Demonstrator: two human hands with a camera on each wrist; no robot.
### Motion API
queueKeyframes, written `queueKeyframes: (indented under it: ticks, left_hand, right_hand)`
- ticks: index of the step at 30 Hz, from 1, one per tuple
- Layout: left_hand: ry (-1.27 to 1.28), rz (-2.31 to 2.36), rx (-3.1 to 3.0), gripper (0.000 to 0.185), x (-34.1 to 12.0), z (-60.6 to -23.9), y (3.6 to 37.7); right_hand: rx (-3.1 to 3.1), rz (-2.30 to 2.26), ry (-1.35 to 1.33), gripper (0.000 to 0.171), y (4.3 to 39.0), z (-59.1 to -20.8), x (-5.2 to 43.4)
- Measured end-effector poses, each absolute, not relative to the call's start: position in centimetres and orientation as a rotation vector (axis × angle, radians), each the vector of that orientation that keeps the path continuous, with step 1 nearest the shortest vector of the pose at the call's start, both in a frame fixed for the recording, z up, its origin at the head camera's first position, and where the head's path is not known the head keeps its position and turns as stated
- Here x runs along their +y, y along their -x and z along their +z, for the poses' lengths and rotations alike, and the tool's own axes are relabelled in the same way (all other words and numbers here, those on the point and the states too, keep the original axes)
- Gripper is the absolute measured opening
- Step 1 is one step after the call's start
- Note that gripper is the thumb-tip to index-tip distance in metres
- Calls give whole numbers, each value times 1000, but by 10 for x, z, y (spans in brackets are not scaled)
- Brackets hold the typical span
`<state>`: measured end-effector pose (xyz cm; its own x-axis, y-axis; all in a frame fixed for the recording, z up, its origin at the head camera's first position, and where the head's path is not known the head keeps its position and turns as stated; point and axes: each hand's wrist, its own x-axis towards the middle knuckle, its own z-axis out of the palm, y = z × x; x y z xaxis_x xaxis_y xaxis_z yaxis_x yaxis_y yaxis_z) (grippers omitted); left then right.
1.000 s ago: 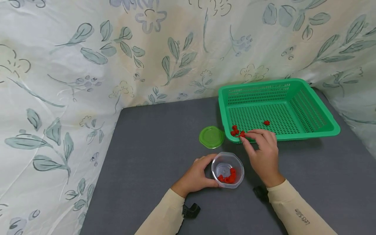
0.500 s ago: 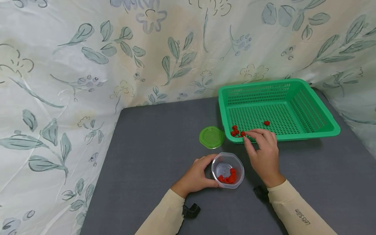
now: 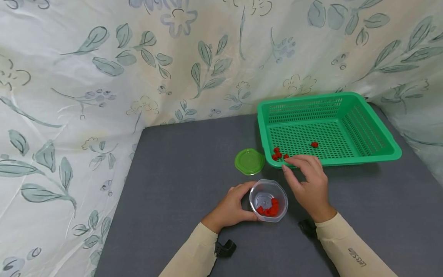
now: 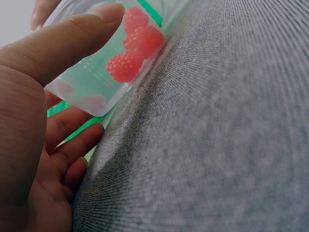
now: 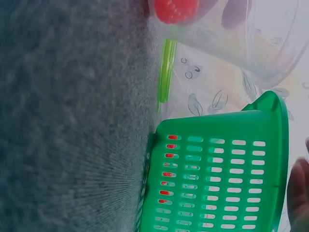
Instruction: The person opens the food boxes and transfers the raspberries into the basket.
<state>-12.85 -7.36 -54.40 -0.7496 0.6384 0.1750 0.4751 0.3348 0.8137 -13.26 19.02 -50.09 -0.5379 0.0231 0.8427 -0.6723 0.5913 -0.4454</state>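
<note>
My left hand (image 3: 231, 206) grips a clear plastic tub (image 3: 262, 191), its thumb along the near wall and its other fingers round the far side. Several red raspberries (image 4: 126, 66) lie in the bottom of the tub. Over the front left rim of a green perforated basket (image 3: 349, 160) reaches my right hand (image 3: 311, 188), thumb and index finger apart with nothing seen between them. A raspberry (image 3: 286, 156) lies in the basket right by the index fingertip, and a small cluster of raspberries (image 3: 277, 154) sits in the corner to its left.
A green round lid (image 3: 249, 162) lies flat on the grey tabletop (image 3: 180, 173), between the tub and the basket. Farther right in the basket is a lone raspberry (image 3: 314, 144). A floral cloth (image 3: 207, 50) hangs behind the table.
My right thumb and index finger have drawn back a little toward the near rim from the raspberry between them. The left hand and the tub stay in place.
</note>
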Motion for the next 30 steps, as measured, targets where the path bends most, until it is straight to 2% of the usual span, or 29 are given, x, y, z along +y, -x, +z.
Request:
queueKeyframes:
  ticks: [4,16,18,22,25,30]
  left_hand:
    - [-1031,1377,2422,91,-73,-546,128]
    - [-1046,1381,2419,93,-72,-547,127]
    - [-1034,1384,2411,92,-72,-547,127]
    - [-1014,1387,2398,92,-73,-547,126]
    - [-1014,1390,2399,92,-73,-546,125]
    - [-1014,1382,2405,92,-73,-546,125]
  right_hand:
    - [-1970,1019,-651,42,130,-502,188]
    - [-2098,1055,-911,39,126,-503,187]
    - [-2163,1059,-947,36,125,-503,187]
    - [-2300,1037,-1008,16,124,-506,187]
    - [-2374,1004,-1035,28,123,-508,186]
    - [-2487,992,-1042,28,122,-511,186]
